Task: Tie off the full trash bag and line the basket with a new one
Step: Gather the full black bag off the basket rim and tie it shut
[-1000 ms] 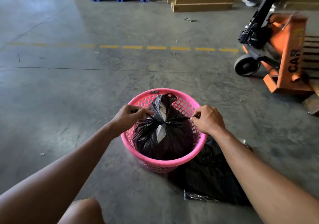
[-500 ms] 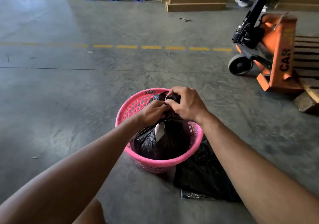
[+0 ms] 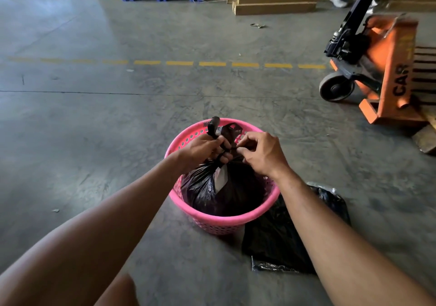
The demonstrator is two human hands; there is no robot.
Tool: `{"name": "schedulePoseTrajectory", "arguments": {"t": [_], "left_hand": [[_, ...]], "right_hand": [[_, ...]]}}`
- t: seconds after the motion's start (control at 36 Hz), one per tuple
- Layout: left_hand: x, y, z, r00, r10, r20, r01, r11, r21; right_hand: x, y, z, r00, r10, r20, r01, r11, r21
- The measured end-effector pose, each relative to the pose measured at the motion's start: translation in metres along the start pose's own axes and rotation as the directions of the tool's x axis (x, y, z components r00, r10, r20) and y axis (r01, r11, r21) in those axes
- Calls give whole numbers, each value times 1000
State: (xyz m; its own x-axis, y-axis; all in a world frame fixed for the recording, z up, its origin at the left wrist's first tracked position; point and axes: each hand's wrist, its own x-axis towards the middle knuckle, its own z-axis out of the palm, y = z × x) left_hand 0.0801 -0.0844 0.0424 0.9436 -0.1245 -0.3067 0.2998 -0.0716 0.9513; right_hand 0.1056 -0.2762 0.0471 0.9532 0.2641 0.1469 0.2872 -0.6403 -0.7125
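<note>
Centre frame, the pink basket holds the full trash bag; the new bag lies unused at lower right. Left hand grips the gathered neck, right hand pinches a tail: knot unfinished, relining untouched

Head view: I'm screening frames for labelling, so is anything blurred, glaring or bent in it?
Head view: the orange pallet jack is smeared by motion blur at the right edge; pale glare washes the grey concrete floor at left; the yellow dashed line looks slightly bowed by the wide lens; both hands and the black trash bag stay sharp.
</note>
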Motion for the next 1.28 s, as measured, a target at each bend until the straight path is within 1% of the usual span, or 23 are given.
{"name": "schedulePoseTrajectory", "arguments": {"t": [0.08, 0.19, 0.25, 0.31, 0.36, 0.39, 0.42, 0.44, 0.47, 0.53, 0.56, 0.58, 0.61, 0.67, 0.75, 0.81, 0.83, 0.89, 0.97, 1.08, 1.17, 1.22, 1.28], "left_hand": [[2, 1, 0, 997, -68, -41, 66, 996, -61], [2, 3, 3, 984, -178, 6, 174, 958, -227], [3, 1, 0, 981, -192, 20, 190, 943, -272], [-2, 5, 1, 983, -181, 17, 179, 947, -266], [-6, 11, 4, 990, -139, 11, 139, 972, -191], [-10, 18, 5, 995, -103, 0, 103, 992, -71], [-12, 22, 4, 997, -65, -28, 68, 992, 106], [-14, 28, 3, 999, -12, -44, 26, 946, 323], [-15, 34, 1, 999, 44, -24, -26, 863, 504], [-17, 44, -2, 991, 96, 97, -136, 622, 771], [-18, 48, -2, 986, 92, 142, -169, 491, 855], [-19, 51, -2, 978, 105, 182, -208, 379, 902], [-19, 53, -2, 969, 126, 211, -239, 292, 926], [-19, 56, 0, 953, 157, 258, -282, 158, 946], [-24, 56, 5, 938, 223, 266, -263, -43, 964], [-28, 54, 8, 921, 288, 263, -228, -150, 962], [-29, 52, 7, 910, 320, 263, -219, -166, 961], [-26, 45, 1, 878, 395, 270, -242, -120, 963], [-19, 32, -13, 831, 491, 261, -335, 68, 940], [-16, 17, -25, 848, 506, 157, -335, 282, 899], [-15, 4, -30, 879, 469, 86, -317, 440, 840], [-16, -5, -29, 887, 459, 46, -296, 490, 820], [-17, -12, -28, 887, 463, -6, -246, 483, 841]], "right_hand": [[-12, 2, 10, 996, 93, -11, -91, 991, 97], [-31, 9, 31, 977, 210, 38, -213, 941, 263], [-35, 11, 39, 971, 237, 30, -235, 927, 294], [-37, 9, 43, 970, 240, 36, -240, 923, 302], [-37, 8, 46, 969, 246, 35, -246, 927, 282], [-38, 8, 47, 969, 244, 31, -243, 932, 268], [-38, 8, 47, 971, 236, 28, -236, 936, 261], [-38, 8, 47, 972, 232, 33, -233, 938, 256], [-39, 7, 47, 974, 226, 35, -227, 939, 259], [-40, 5, 47, 979, 204, 12, -200, 944, 264], [-41, 2, 46, 983, 183, -9, -173, 947, 271], [-42, 1, 45, 988, 151, -33, -135, 947, 291], [-42, -1, 44, 991, 126, -55, -103, 946, 307], [-43, -5, 42, 996, 71, -61, -49, 948, 316], [-41, -10, 37, 998, -11, -68, 31, 954, 298], [-40, -11, 34, 994, -38, -107, 68, 953, 294], [-40, -11, 33, 992, -45, -121, 80, 952, 297], [-41, -12, 31, 992, -58, -114, 88, 957, 277], [-44, -14, 33, 992, -79, -94, 100, 967, 233], [-43, -14, 36, 982, -54, -181, 97, 967, 237], [-34, -7, 31, 970, 34, -240, 17, 978, 208], [-29, -1, 25, 973, 66, -220, -30, 986, 164], [-27, 7, 20, 979, 78, -191, -69, 996, 53]]}}
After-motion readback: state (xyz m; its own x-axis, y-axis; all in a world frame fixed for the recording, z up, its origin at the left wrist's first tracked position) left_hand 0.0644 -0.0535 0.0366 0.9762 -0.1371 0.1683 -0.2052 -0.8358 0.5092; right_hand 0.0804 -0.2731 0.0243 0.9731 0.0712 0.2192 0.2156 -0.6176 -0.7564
